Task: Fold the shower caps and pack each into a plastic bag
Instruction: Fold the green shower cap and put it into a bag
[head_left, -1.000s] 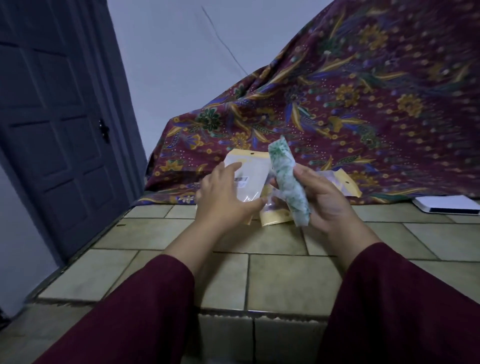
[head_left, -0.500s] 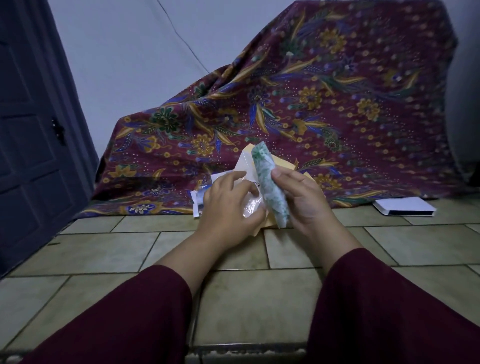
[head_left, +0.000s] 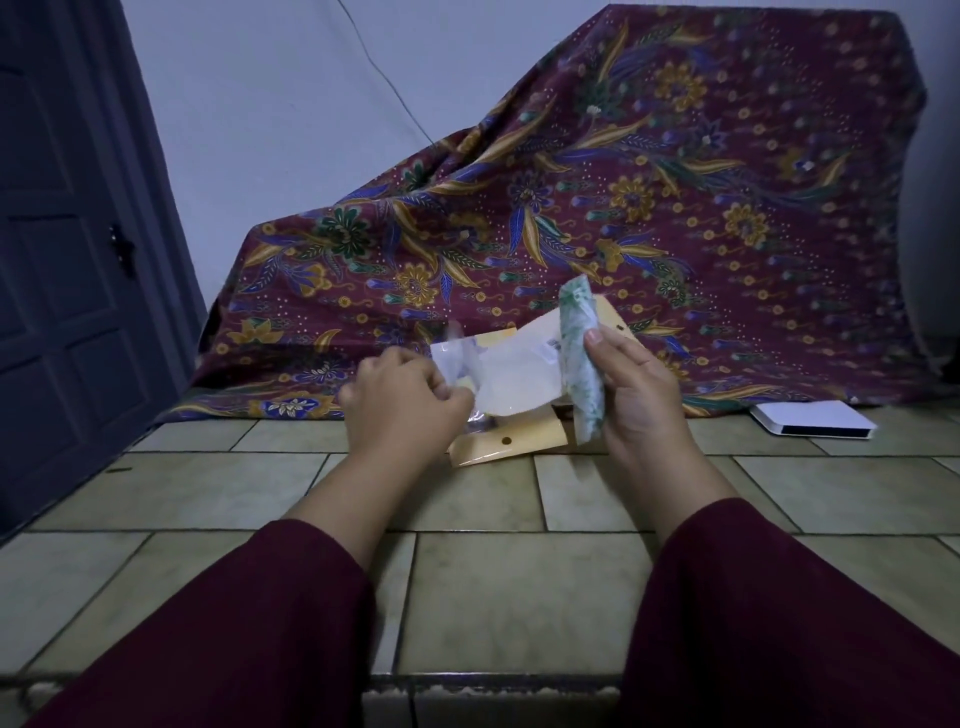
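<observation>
Cloth: a big dark red batik cloth (head_left: 649, 208) with yellow, blue and green flowers hangs over something tall at the back; its lower edge lies on the floor.
Door: a dark panelled door (head_left: 62, 270) stands at the left, with a small handle on it.
Wall: a pale wall (head_left: 270, 114) is behind the cloth, and a thin wire runs down it.
Floor: beige tiles (head_left: 509, 597) with dark joints, under both arms.
Sleeves: both forearms wear dark red sleeves (head_left: 234, 639); the wrists are bare.
White box: a flat white box (head_left: 815, 418) lies on the tiles at the right, just beside the cloth edge and well apart from the hands.
Yellow packs: yellow-edged packs (head_left: 511, 441) lie on the tiles under and behind the hands; how many there are I cannot tell.
Plastic bag: a clear and white plastic bag (head_left: 514, 374) is held in the air between the two hands, above the yellow packs.
Left hand: the left hand (head_left: 405, 405) has its fingers curled and pinches the left end of the plastic bag.
Right hand: the right hand (head_left: 631, 384) grips the shower cap, with the thumb on its front.
Shower cap: the folded shower cap (head_left: 579, 358), white with a green print, stands nearly upright in the right hand, touching the right end of the plastic bag.
</observation>
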